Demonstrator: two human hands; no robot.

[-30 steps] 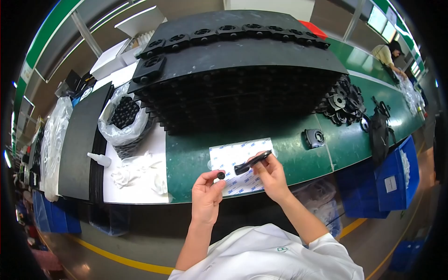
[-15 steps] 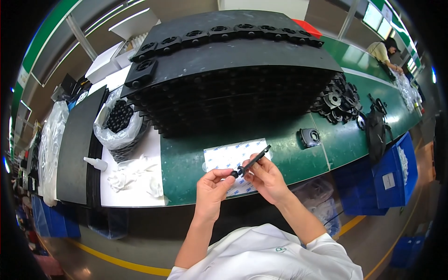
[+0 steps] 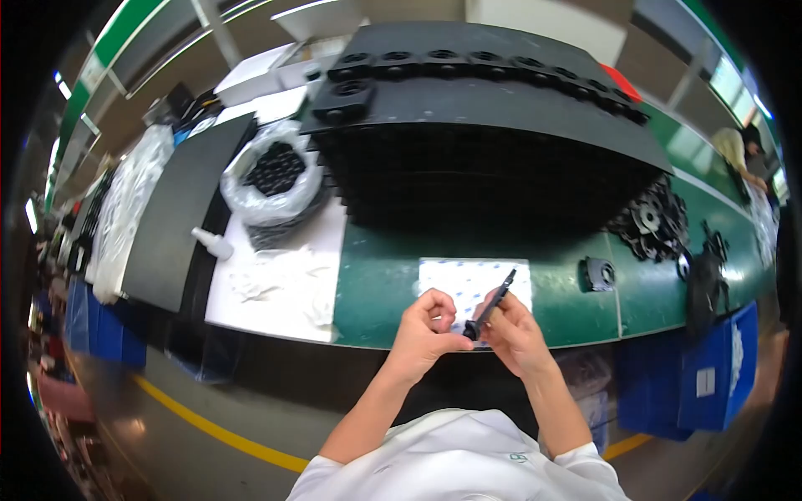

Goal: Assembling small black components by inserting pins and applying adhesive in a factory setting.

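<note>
- Holding a slim black pen-like tool (image 3: pixel 491 304) in the right hand (image 3: pixel 514 332), fingers curled around its lower half, tip pointing up over the white sheet (image 3: pixel 468 280) on the green bench (image 3: pixel 380 288).
- Left hand (image 3: pixel 424 327) is pinching at the tool's lower end, thumb and forefinger pressed together; what sits between them is too small to tell.
- Judging: a fitting or loading step at the tool end is underway; the next move is calling for a steady, fine alignment of both hands.
- Clear plastic bag (image 3: pixel 271 179) is lying open, holding black round parts.
- Tall stack of black trays (image 3: pixel 484 163) is carrying black ring parts (image 3: pixel 468 63) along its top edge.
- Blue bins (image 3: pixel 710 376) are sitting at the right; contents hidden.
</note>
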